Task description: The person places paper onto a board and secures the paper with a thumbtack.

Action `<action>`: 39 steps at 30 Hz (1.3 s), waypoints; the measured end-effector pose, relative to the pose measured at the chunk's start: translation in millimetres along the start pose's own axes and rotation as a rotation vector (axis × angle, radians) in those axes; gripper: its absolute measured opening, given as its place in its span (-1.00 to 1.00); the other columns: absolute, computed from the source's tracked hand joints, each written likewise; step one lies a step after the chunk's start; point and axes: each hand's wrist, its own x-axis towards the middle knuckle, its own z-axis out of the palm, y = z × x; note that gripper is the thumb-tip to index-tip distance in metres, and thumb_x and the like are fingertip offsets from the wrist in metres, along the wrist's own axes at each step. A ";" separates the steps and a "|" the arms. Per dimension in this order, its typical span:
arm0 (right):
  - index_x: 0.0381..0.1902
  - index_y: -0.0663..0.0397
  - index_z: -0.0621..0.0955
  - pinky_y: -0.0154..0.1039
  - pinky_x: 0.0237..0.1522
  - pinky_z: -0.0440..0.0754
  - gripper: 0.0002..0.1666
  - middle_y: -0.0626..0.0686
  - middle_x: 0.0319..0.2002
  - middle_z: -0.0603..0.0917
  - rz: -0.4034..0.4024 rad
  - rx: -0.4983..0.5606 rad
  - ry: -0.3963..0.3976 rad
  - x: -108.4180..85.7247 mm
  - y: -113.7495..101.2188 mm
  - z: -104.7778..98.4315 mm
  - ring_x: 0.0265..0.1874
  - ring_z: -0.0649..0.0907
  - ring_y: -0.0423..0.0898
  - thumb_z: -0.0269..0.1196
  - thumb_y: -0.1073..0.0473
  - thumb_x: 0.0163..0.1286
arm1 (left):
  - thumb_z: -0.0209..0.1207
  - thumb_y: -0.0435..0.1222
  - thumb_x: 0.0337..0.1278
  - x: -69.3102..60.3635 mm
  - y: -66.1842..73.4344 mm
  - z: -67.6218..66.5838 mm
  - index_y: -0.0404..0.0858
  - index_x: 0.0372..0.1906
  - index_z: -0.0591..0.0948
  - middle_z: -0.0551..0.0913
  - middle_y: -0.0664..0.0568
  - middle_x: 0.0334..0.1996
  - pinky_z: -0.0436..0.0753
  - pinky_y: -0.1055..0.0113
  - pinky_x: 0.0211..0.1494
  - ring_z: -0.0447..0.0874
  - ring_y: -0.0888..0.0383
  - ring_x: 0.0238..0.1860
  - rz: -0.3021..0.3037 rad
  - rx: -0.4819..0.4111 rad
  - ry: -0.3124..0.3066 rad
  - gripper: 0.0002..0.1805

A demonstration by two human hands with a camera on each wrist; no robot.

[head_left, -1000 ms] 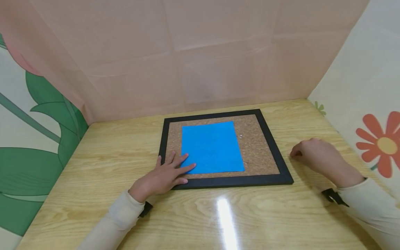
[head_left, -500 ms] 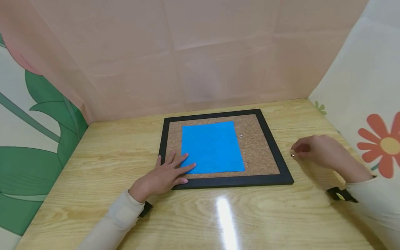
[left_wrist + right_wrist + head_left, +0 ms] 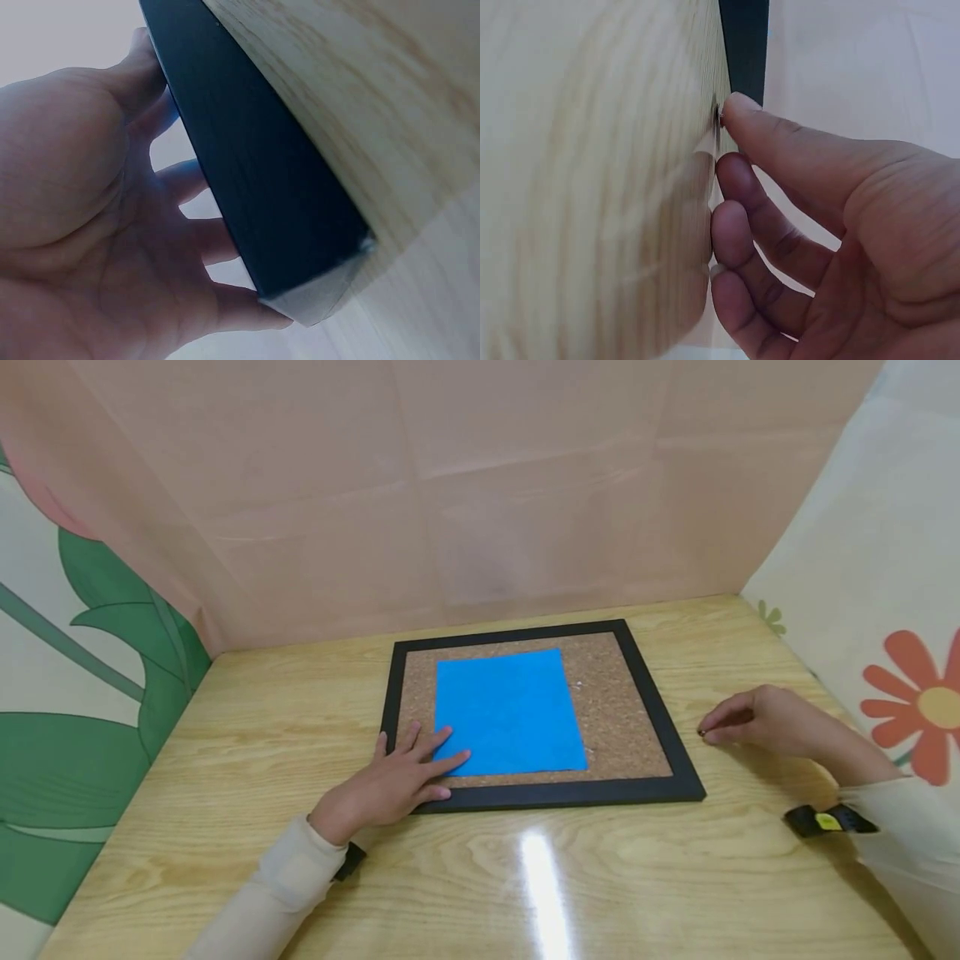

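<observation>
In the head view a blue sheet [image 3: 506, 714] lies flat on a framed corkboard [image 3: 626, 722]. Spread over the board's near left corner, my left hand [image 3: 386, 785] presses the black frame, and some fingertips rest on the sheet. The left wrist view shows its palm beside the dark frame edge [image 3: 247, 165]. Right of the board, my right hand [image 3: 772, 727] pinches a tiny shiny tack [image 3: 701, 733] at the tabletop with thumb and index finger. In the right wrist view the tack [image 3: 721, 116] is mostly hidden by the thumb tip; the other fingers curl against the wood.
Two small silvery bits [image 3: 578, 684] show on the cork right of the sheet. The wooden table [image 3: 300, 693] meets a pink sheeted wall [image 3: 480, 527] at the back. Flower-patterned walls [image 3: 922, 568] stand at both sides.
My right hand shifted slightly right and opened its fingertips, exposing the tack on the table, then closed thumb and index finger on it. The left hand, sheet and board stayed still.
</observation>
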 end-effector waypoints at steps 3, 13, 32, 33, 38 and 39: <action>-0.33 -0.40 0.78 -0.46 -0.21 0.53 -0.84 -0.12 -0.23 0.82 -0.004 0.005 0.004 -0.2 -1.0 0.6 -0.23 0.60 -0.52 0.46 -0.21 0.17 | -0.10 0.05 0.51 0.0 -0.3 -0.1 0.18 0.57 0.14 -0.13 -0.03 0.63 -0.16 -0.57 0.37 -0.28 -0.36 0.58 0.005 -0.001 0.002 -0.39; -0.35 -0.38 0.78 -0.46 -0.21 0.52 -0.88 -0.13 -0.24 0.82 -0.005 0.015 0.016 0.1 -3.5 2.7 -0.25 0.60 -0.52 0.46 -0.15 0.19 | -0.10 0.04 0.52 -0.9 -0.6 -0.5 0.17 0.56 0.15 -0.11 -0.04 0.63 -0.14 -0.57 0.37 -0.27 -0.37 0.58 0.008 0.002 0.000 -0.40; -0.32 -0.03 0.70 -0.36 -0.46 0.57 -0.89 0.12 -0.13 0.81 -0.057 0.136 0.141 -2.0 -19.9 1.5 -0.43 0.70 -0.31 0.33 0.10 0.39 | -0.10 0.05 0.51 -0.8 -1.2 -1.2 0.16 0.56 0.15 -0.12 -0.05 0.63 -0.15 -0.57 0.37 -0.29 -0.38 0.58 0.014 -0.008 0.002 -0.39; -0.32 -0.03 0.70 -0.36 -0.46 0.58 -0.90 0.12 -0.14 0.81 -0.059 0.135 0.138 -2.3 -21.0 1.1 -0.43 0.70 -0.30 0.33 0.10 0.39 | -0.10 0.05 0.51 -0.8 -1.1 -1.2 0.16 0.56 0.15 -0.12 -0.05 0.63 -0.15 -0.57 0.37 -0.29 -0.38 0.58 0.014 -0.008 0.002 -0.39; -0.27 -0.03 0.71 -0.36 -0.43 0.61 -0.92 0.10 -0.19 0.81 -0.080 0.140 0.130 -2.6 -22.7 0.6 -0.44 0.70 -0.28 0.34 0.11 0.38 | -0.10 0.05 0.51 -0.9 -1.4 -0.8 0.17 0.56 0.15 -0.12 -0.05 0.63 -0.15 -0.57 0.37 -0.29 -0.37 0.58 0.012 -0.006 0.003 -0.39; -0.24 -0.03 0.71 -0.37 -0.42 0.62 -0.92 0.08 -0.20 0.81 -0.086 0.141 0.132 -2.5 -22.6 0.6 -0.44 0.70 -0.29 0.34 0.11 0.38 | -0.10 0.05 0.51 -0.8 -1.6 -0.6 0.17 0.56 0.15 -0.11 -0.05 0.63 -0.15 -0.57 0.37 -0.29 -0.37 0.58 0.012 -0.005 0.004 -0.39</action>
